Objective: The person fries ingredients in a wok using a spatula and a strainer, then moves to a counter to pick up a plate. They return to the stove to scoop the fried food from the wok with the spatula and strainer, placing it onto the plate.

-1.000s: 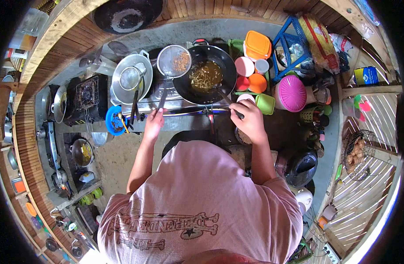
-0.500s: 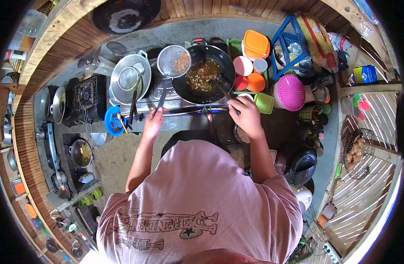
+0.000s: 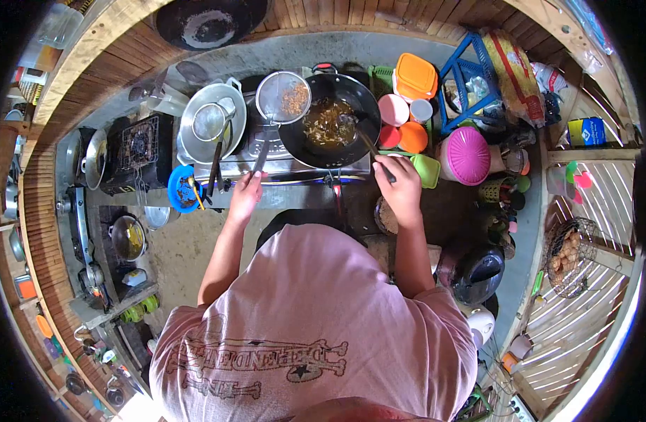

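My left hand (image 3: pixel 246 198) is closed around the handle of a round mesh strainer (image 3: pixel 272 96). The strainer is level beside the wok's left rim, with brown fried bits (image 3: pixel 295 100) lying in its mesh. In the black wok (image 3: pixel 302 150) on the stove (image 3: pixel 254 146), oil surrounds several browned pieces (image 3: pixel 326 125). My right hand (image 3: pixel 401 186) grips the dark handle of a spatula (image 3: pixel 366 141). Its head dips into the oil at the right side of the wok, and its exact shape is partly hidden there.
Left of the strainer stands a metal pot (image 3: pixel 231 150) with a smaller strainer (image 3: pixel 209 122) across it. A blue bowl (image 3: pixel 175 192) sits at the counter's edge. To the right are an orange-lidded container (image 3: pixel 416 75), a pink-lidded tub (image 3: pixel 465 155) and a blue rack (image 3: pixel 449 70).
My right hand has lowered slightly and shifted right, and the spatula head has moved a little within the oil. The strainer stays beside the wok. The whole view has shifted slightly.
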A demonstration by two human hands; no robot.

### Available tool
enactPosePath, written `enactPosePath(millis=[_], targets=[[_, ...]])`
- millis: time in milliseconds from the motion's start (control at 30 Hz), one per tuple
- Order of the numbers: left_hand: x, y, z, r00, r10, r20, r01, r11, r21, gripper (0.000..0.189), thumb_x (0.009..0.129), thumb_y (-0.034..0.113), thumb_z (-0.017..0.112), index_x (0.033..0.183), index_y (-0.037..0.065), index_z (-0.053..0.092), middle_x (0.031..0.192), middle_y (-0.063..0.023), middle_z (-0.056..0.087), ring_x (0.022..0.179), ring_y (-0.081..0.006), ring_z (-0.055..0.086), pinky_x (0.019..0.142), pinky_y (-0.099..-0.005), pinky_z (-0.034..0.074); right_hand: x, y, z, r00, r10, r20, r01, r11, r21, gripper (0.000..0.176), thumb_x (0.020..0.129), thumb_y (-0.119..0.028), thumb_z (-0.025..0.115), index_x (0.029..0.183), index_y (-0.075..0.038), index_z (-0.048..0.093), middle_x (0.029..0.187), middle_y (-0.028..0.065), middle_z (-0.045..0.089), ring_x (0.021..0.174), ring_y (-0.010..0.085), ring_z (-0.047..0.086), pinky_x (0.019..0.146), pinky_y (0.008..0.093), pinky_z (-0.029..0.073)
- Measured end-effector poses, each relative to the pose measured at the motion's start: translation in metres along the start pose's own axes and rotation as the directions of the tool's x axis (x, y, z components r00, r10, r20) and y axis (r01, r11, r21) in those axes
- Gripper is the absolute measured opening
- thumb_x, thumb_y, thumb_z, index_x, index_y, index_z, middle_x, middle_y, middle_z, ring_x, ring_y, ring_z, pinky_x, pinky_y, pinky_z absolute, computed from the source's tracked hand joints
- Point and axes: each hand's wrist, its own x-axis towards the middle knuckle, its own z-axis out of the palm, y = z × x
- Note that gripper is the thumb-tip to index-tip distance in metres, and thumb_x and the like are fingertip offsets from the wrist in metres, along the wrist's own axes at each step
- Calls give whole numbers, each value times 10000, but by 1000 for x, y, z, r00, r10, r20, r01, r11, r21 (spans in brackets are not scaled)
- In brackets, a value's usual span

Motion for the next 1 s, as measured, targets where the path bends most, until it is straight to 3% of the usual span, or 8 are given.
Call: enactPosePath(millis=[100,367,433,500,600,733,800,1000], targets=[[0,1,1,1000,4,-9,-4,1000,3,328,1040,299,497,1078,6,640,595,77,378,522,-46,335,489,-244,277,2,2,-1,988,134,-77,-134,991,5,139,826,-111,746,945,-45,722,860,124,710,788,312,670,716,396,526],[-1,1,-2,1000,12,-21,-13,1000,-27,334,1036,314,510,1055,9,646,593,71,401,529,-48,361,495,-242,290,13,26,9,973,167,-161,-179,981,-69,201,855,-219,744,954,-44,732,847,158,709,761,321,678,691,411,529],[-3,4,0,999,3,-33,-3,1000,-7,331,1035,315,512,1055,13,646,593,69,405,531,-48,364,496,-239,290,13,36,23,952,240,-191,-261,961,-91,209,861,-233,743,958,-48,736,855,162,711,763,331,678,693,415,529],[-2,3,0,1000,6,-28,-6,1000,-17,331,1035,317,513,1056,14,646,594,69,405,531,-48,364,497,-238,290,14,48,42,949,227,-220,-243,969,-50,214,868,-241,739,970,-53,738,865,162,716,776,337,683,702,407,532],[-2,6,2,1000,10,-19,-11,1000,-24,334,1035,321,513,1056,15,646,595,68,404,531,-48,362,497,-237,290,19,45,65,928,325,-181,-304,943,135,230,868,-239,743,985,-41,735,879,168,725,797,331,701,726,375,541],[1,4,1,1000,20,-17,-20,1000,-6,340,1037,324,509,1060,13,644,595,67,403,530,-49,360,496,-239,289,20,38,72,901,428,-71,-397,879,263,227,880,-225,746,997,-32,735,868,142,737,764,240,713,724,322,536],[1,5,2,1000,18,-23,-18,1000,4,330,1041,309,495,1069,14,640,592,71,382,521,-48,339,491,-242,276,18,40,68,853,521,-38,-447,765,464,215,877,-204,756,1002,-31,740,859,111,742,756,180,698,724,302,531],[0,4,1,999,14,-31,-14,1000,-9,318,1041,299,498,1071,16,640,593,73,380,520,-48,339,488,-243,272,17,53,40,860,469,-202,-398,863,311,231,864,-201,766,990,-9,748,853,134,741,746,188,698,720,305,529]])
